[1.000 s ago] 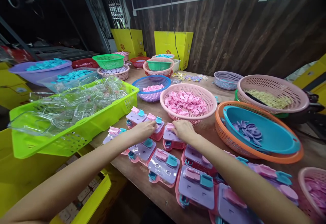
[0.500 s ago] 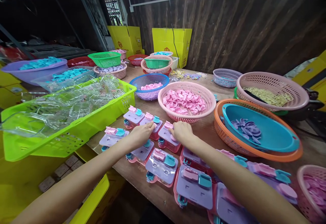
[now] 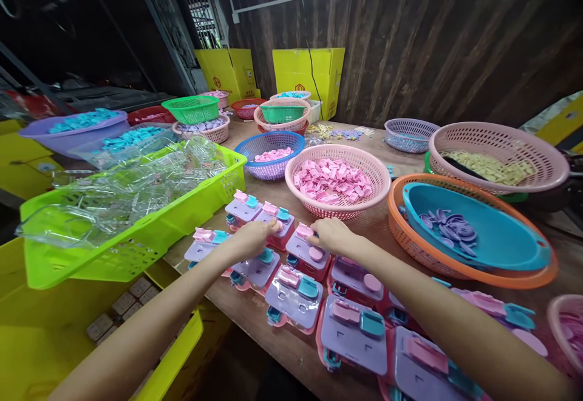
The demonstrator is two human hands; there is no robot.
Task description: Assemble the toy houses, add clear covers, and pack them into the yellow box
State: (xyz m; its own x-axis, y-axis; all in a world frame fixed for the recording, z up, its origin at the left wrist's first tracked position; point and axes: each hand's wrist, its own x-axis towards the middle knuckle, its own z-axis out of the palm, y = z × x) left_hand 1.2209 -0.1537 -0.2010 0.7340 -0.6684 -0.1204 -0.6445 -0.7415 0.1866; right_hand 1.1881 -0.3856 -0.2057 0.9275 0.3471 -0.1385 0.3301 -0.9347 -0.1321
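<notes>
Several toy units with lilac tops and pink bases lie in rows at the table's near edge. My left hand (image 3: 252,238) reaches forward with its fingers bunched, the tips on a small pink round piece atop one toy unit (image 3: 283,225) in the back row. My right hand (image 3: 331,235) is beside it, fingers curled and pinched at the far corner of the neighbouring toy unit (image 3: 306,254). What the right fingers hold is hidden. Just beyond both hands stands a pink basket (image 3: 337,209) heaped with small pink pieces.
A green crate (image 3: 136,249) of clear plastic shells stands at the left. An orange basket (image 3: 455,267) holding a blue bowl (image 3: 501,249) with lilac discs sits at the right. More baskets of parts crowd the far table. A yellow bin (image 3: 175,352) is below the wooden table edge (image 3: 255,316).
Both hands stay on the same two toy units. My right hand has drawn slightly right, uncovering the toy's lilac top with a pink round button on it.
</notes>
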